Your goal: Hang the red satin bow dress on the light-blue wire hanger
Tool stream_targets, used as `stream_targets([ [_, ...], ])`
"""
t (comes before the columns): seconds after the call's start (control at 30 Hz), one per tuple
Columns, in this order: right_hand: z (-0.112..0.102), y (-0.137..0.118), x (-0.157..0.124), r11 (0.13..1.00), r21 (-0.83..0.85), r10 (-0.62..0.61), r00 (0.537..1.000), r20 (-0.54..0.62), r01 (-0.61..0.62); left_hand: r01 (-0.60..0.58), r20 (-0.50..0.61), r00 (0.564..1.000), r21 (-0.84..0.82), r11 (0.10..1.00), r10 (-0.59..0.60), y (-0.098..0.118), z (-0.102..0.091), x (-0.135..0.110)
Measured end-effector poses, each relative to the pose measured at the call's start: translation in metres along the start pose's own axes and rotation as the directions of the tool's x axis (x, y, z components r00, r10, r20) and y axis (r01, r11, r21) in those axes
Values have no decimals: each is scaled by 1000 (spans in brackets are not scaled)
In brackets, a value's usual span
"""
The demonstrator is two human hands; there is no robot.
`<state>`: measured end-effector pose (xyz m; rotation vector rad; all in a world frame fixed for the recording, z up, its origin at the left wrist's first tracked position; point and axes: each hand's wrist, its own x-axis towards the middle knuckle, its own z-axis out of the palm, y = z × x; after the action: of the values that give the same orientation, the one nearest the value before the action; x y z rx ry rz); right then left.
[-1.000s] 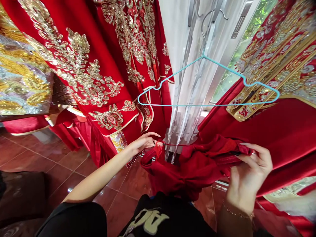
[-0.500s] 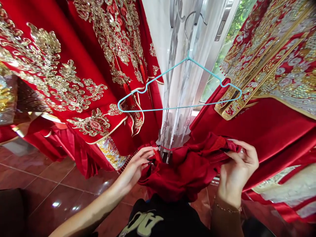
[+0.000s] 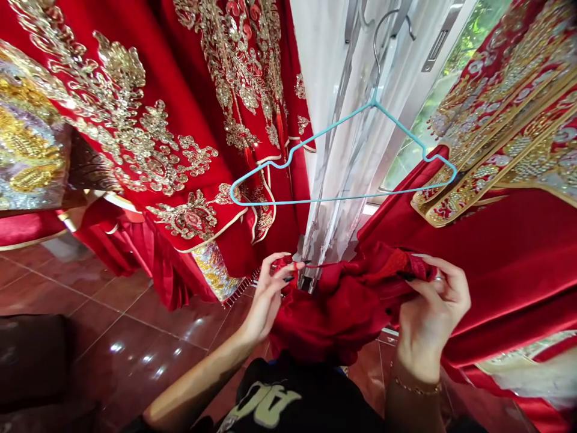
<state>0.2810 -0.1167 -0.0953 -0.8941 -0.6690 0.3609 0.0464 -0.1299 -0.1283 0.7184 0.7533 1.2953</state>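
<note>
Between my hands bunches a dark red satin garment (image 3: 333, 319), gathered in loose folds in front of my body. My right hand (image 3: 435, 294) pinches its gathered edge on the right, thumb below and fingers above. At the garment's left side, my left hand (image 3: 270, 294) has its fingers closed on the red fabric. A thin red cord or strap runs from the left fingers toward the right. Above the cloth hangs a light blue wire hanger (image 3: 336, 200) with nothing on it, its metal hook at the top.
A red garment with gold beading (image 3: 189, 216) hangs at the left, another embroidered one (image 3: 500, 138) at the right. Behind the hanger are a white curtain (image 3: 324, 78) and a door frame (image 3: 437, 48). Reddish floor tiles (image 3: 148, 337) lie below; a dark block-like object (image 3: 31, 361) stands lower left.
My left hand has shifted right and upward, its fingers more upright at the cloth. The right hand keeps its grip almost in place. The hanger and surroundings appear further right as the view turns.
</note>
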Motion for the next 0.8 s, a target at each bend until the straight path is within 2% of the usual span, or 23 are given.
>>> stream_targets([
  [0.07,1,-3,-8,997,0,75,995,71,-75,167,93,983,-117,979,-157,-1,18,0],
  [0.1,2,-5,-14,993,4,118,986,115,-119,217,143,969,-124,968,-199,-3,27,0],
  [0.13,3,-8,-19,986,10,160,974,160,-164,207,176,966,-93,974,-188,-6,36,0],
  [0.17,5,-12,-25,978,13,200,958,206,-207,132,191,974,-28,991,-124,-10,44,2],
  [0.23,6,-18,-36,963,13,253,922,292,-268,-119,189,978,164,979,87,-23,58,7],
  [0.27,6,-21,-40,958,4,269,904,333,-286,-223,193,965,264,938,175,-30,63,11],
  [0.33,4,-24,-44,957,-24,275,880,387,-288,-346,212,936,418,840,280,-41,69,22],
  [0.4,-1,-24,-44,960,-56,274,873,404,-275,-407,245,913,502,763,326,-46,68,32],
  [0.53,-8,-23,-42,958,-58,278,863,423,-280,-487,367,872,574,658,325,-47,59,46],
  [0.63,-7,-22,-44,944,4,286,824,489,-331,-510,408,854,534,675,322,-55,58,49],
  [0.73,-6,-21,-44,916,29,315,760,569,-401,-481,359,872,490,727,334,-62,60,53],
  [0.8,-7,-21,-41,904,28,333,746,576,-426,-476,322,877,481,736,356,-60,60,58],
])
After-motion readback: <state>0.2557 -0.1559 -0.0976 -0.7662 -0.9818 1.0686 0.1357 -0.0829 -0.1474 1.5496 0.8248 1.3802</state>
